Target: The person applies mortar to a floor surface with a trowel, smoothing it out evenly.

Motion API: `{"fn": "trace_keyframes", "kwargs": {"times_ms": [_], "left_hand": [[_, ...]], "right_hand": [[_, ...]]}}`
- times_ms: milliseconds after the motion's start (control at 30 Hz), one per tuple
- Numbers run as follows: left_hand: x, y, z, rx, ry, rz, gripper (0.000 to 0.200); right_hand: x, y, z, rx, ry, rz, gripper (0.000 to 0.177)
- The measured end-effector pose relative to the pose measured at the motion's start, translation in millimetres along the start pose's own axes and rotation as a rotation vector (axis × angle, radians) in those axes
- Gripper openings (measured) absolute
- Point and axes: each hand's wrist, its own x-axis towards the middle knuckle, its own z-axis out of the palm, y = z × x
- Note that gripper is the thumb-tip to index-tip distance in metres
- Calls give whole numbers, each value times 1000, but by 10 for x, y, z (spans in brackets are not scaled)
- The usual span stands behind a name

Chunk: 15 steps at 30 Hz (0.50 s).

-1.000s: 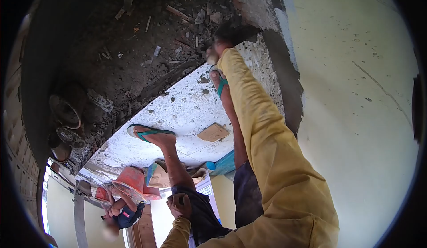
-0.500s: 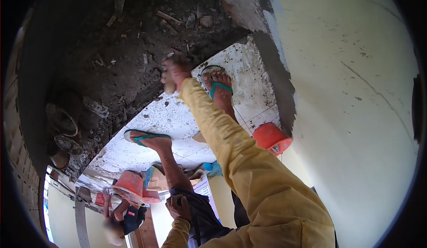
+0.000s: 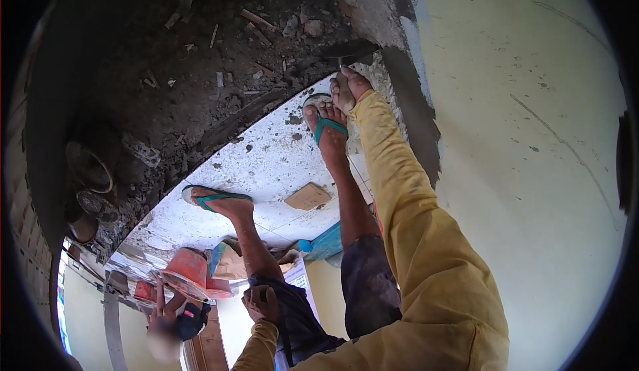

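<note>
My right hand (image 3: 351, 91), at the end of a dusty yellow sleeve, is closed around the handle of a trowel (image 3: 347, 48). The dark blade lies against the mortar edge in the corner, where the floor meets the wall. Just beside this hand is my right foot (image 3: 326, 121) in a green-strapped flip-flop. My left hand (image 3: 261, 304) rests on my thigh over dark shorts, its fingers loosely bent and apart, with nothing visible in them. White tiles (image 3: 266, 164) spattered with mortar lie under my feet.
Dark rubble and mortar (image 3: 200, 71) cover the ground beyond the tile edge. A cream wall (image 3: 519, 138) rises at the right. Red buckets (image 3: 186, 269) stand near another person (image 3: 190, 318) at lower left. A brown flat piece (image 3: 308, 196) lies on the tiles.
My right hand has moved right and slightly up, from above the tile edge to the wall corner, with the trowel blade now visible there. My left hand stays on my thigh.
</note>
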Motion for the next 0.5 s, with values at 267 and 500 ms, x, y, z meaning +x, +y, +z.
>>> {"fn": "trace_keyframes", "kwargs": {"times_ms": [267, 500], "left_hand": [[-21, 50, -10, -8, 13, -46, 10], [-72, 83, 11, -87, 48, -48, 8]], "right_hand": [[-176, 453, -81, -158, 61, -89, 15], [-651, 624, 70, -133, 177, 7, 13]]}}
